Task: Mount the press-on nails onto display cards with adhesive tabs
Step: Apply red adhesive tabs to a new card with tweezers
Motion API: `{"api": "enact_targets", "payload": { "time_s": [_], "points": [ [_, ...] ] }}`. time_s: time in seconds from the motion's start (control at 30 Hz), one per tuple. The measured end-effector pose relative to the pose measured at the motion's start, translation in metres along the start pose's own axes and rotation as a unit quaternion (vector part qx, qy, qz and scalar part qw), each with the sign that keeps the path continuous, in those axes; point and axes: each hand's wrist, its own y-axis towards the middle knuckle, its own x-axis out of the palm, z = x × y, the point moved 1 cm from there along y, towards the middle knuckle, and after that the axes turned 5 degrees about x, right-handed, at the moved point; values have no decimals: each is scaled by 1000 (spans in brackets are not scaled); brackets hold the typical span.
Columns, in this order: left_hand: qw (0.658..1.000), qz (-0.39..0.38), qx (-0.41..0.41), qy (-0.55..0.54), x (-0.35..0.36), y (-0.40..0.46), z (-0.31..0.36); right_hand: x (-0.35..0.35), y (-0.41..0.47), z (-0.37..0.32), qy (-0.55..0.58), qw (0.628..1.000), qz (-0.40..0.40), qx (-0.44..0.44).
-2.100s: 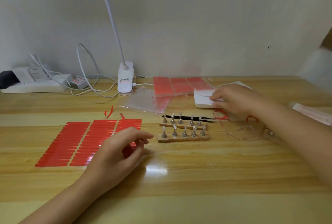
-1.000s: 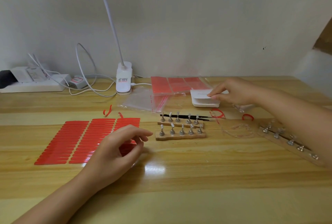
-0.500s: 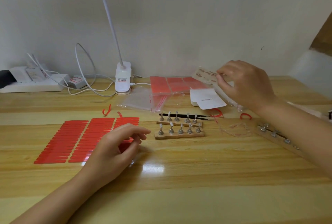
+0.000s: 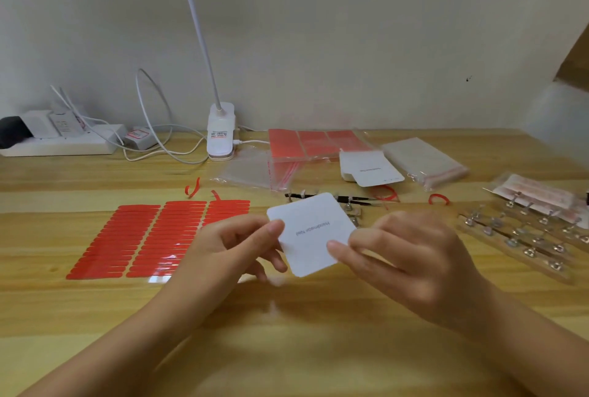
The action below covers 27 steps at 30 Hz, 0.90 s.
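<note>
Above the wooden table [image 4: 287,333], near its middle, a white display card [image 4: 314,232] is held between both hands, tilted, with a short line of small print across its face. Left hand [image 4: 229,247]: thumb and fingers pinch the card's left edge. Right hand [image 4: 411,256]: thumb and forefinger pinch the card's right edge, the remaining fingers loosely curled. To the left of the card, flat on the table, lies a sheet of red adhesive tabs [image 4: 153,237] arranged in three columns; two loose red strips [image 4: 192,188] lie just beyond its far edge. Behind the card, partly hidden by it, lie black tweezers [image 4: 353,200] and small metal nail stands [image 4: 352,215]. Farther behind the card sits a stack of white cards [image 4: 366,169], with clear zip bags [image 4: 255,170] and red sheets [image 4: 312,141] beside it and a bagged pack [image 4: 424,161] to the right of the stack. To the right of the held card, rows of metal nail stands on clear strips [image 4: 522,237] lie on the table; whether they carry nails cannot be told. Far left of the card, against the wall, stand a white clip lamp [image 4: 221,132] and a power strip [image 4: 60,141] with cables.
</note>
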Motion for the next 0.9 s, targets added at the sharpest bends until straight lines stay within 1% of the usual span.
{"api": "enact_targets", "payload": {
  "time_s": [0.07, 0.13, 0.2, 0.27, 0.33, 0.4, 0.43, 0.5, 0.57, 0.63, 0.67, 0.73, 0.77, 0.83, 0.9],
  "points": [
    [1000, 17, -21, -16, 0, 1, -2, 4, -3, -4, 8, 1000, -4, 8],
    [998, 32, -38, -30, -2, 1, -4, 7, -6, -5, 41, 998, -9, 53],
    [998, 39, -46, -30, -5, 2, -4, 7, -7, -5, 110, 984, -13, 138],
    [998, 29, -47, -5, -8, 2, -4, 5, -2, -3, 189, 953, -4, 236],
    [999, -4, -44, 32, -7, 2, -4, 2, 8, -1, 254, 906, -20, 337],
    [996, -56, -31, 68, -5, 1, -2, 2, 21, 0, 324, 843, -85, 422],
    [992, -86, -17, 85, -4, 0, -1, 3, 25, 0, 345, 817, -135, 441],
    [985, -126, 15, 114, 1, -1, 2, 8, 31, -2, 362, 783, -222, 455],
    [985, -118, 37, 122, 3, -2, 3, 12, 33, -4, 399, 738, -256, 479],
    [990, -85, 38, 108, 1, 0, 3, 12, 33, -6, 456, 686, -251, 507],
    [993, -67, 24, 91, -1, 1, 3, 11, 32, -6, 476, 667, -241, 521],
    [998, -40, -30, 33, -4, 2, 1, 8, 27, -5, 498, 631, -198, 561],
    [998, -30, -58, 0, -5, 2, 0, 8, 23, -5, 511, 603, -163, 590],
    [995, -25, -94, -36, -7, 2, -1, 7, 16, -7, 537, 538, -112, 640],
    [994, -40, -101, -31, -6, 2, 0, 6, 10, -13, 551, 500, -111, 659]
  ]
}}
